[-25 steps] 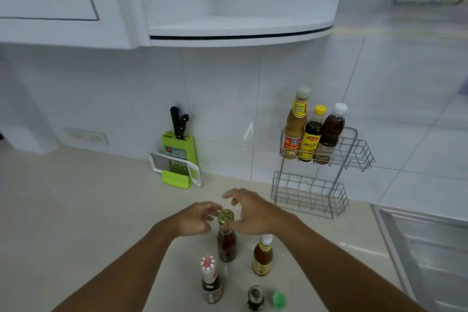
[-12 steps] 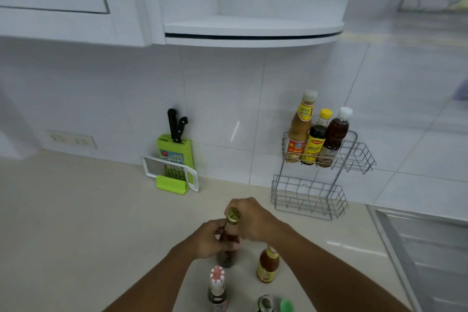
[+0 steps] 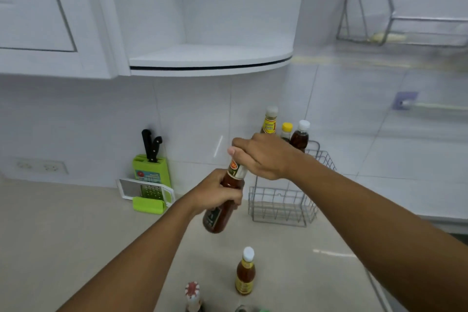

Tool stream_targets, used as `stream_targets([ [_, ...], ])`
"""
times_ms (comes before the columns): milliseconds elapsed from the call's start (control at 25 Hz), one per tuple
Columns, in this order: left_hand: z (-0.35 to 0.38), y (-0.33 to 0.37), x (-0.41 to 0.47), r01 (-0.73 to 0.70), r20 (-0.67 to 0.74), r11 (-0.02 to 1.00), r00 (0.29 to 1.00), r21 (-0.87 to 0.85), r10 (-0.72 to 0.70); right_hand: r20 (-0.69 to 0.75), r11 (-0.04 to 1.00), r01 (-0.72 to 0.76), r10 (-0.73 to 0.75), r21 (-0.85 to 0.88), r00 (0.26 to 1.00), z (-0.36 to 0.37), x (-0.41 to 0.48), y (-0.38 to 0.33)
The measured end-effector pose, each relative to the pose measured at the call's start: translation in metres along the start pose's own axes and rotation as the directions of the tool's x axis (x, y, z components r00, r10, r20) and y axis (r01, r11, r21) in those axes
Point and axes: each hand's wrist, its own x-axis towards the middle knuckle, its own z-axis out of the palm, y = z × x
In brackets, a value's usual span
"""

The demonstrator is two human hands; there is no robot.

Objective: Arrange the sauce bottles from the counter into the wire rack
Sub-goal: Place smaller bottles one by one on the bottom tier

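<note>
A dark red sauce bottle [image 3: 219,213] hangs tilted in the air above the counter. My left hand [image 3: 215,194] grips its body and my right hand [image 3: 263,156] is closed over its cap and neck. Right behind my hands stands the two-tier wire rack [image 3: 281,206]. Its lower basket shows nothing in it. Its upper basket holds three bottles: a tall orange-labelled one [image 3: 269,121], a yellow-capped one [image 3: 287,130] and a dark white-capped one [image 3: 300,135]. On the counter near me stand a small white-capped bottle [image 3: 245,272] and a red-and-white-capped bottle [image 3: 192,295].
A green knife block [image 3: 152,170] with a grater [image 3: 147,191] leans at the tiled wall to the left. A white corner shelf [image 3: 210,61] overhangs the counter. Another cap [image 3: 241,308] shows at the bottom edge. A sink rim [image 3: 379,294] lies to the right.
Both hands closed on the dark red bottle and lifted it off the counter toward the rack. The view tilted upward.
</note>
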Motion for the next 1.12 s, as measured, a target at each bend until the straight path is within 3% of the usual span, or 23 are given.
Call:
stream_targets([
  [120, 0.015, 0.035, 0.0, 0.091, 0.276, 0.987, 0.96, -0.136, -0.05, -0.076, 0.995, 0.049, -0.056, -0.088, 0.996, -0.02, -0.02, 0.014],
  [200, 0.025, 0.052, -0.001, 0.187, 0.477, 0.959, 0.877, -0.214, -0.065, -0.101, 0.997, 0.074, -0.075, -0.01, 0.992, -0.028, -0.035, 0.024],
  [280, 0.033, 0.064, 0.0, 0.223, 0.528, 0.945, 0.847, -0.24, -0.066, -0.138, 0.992, 0.068, -0.053, 0.107, 0.989, -0.033, -0.045, 0.03],
  [360, 0.043, 0.075, 0.004, 0.187, 0.358, 0.969, 0.926, -0.163, -0.119, -0.176, 0.98, -0.02, 0.056, 0.197, 0.983, -0.035, -0.053, 0.034],
  [440, 0.055, 0.081, 0.011, 0.146, -0.01, 0.988, 0.989, 0.057, -0.145, -0.162, 0.95, -0.147, 0.197, 0.275, 0.967, -0.035, -0.056, 0.037],
  [520, 0.069, 0.083, 0.017, 0.156, -0.379, 0.914, 0.925, 0.374, -0.003, -0.091, 0.884, -0.305, 0.357, 0.354, 0.93, -0.033, -0.055, 0.042],
  [600, 0.082, 0.081, 0.023, 0.246, -0.536, 0.733, 0.823, 0.634, 0.188, 0.032, 0.796, -0.495, 0.518, 0.349, 0.855, -0.032, -0.051, 0.042],
  [680, 0.087, 0.078, 0.025, 0.268, -0.543, 0.676, 0.807, 0.687, 0.233, 0.144, 0.712, -0.597, 0.591, 0.37, 0.794, -0.032, -0.046, 0.045],
  [760, 0.077, 0.08, 0.026, 0.185, -0.444, 0.812, 0.89, 0.554, 0.101, 0.19, 0.742, -0.55, 0.519, 0.383, 0.833, -0.042, -0.047, 0.051],
  [840, 0.066, 0.088, 0.025, 0.147, -0.193, 0.963, 0.976, 0.224, -0.104, 0.099, 0.807, -0.426, 0.425, 0.41, 0.9, -0.05, -0.053, 0.056],
  [920, 0.063, 0.097, 0.023, 0.19, 0.04, 0.98, 0.98, 0.067, -0.192, 0.005, 0.878, -0.314, 0.335, 0.361, 0.942, -0.052, -0.057, 0.057],
  [1000, 0.071, 0.099, 0.025, 0.201, -0.001, 0.977, 0.98, 0.07, -0.201, -0.004, 0.866, -0.306, 0.334, 0.396, 0.942, -0.052, -0.057, 0.059],
  [1120, 0.094, 0.097, 0.033, 0.169, -0.325, 0.962, 0.941, 0.214, -0.093, 0.015, 0.821, -0.411, 0.441, 0.397, 0.897, -0.052, -0.052, 0.065],
])
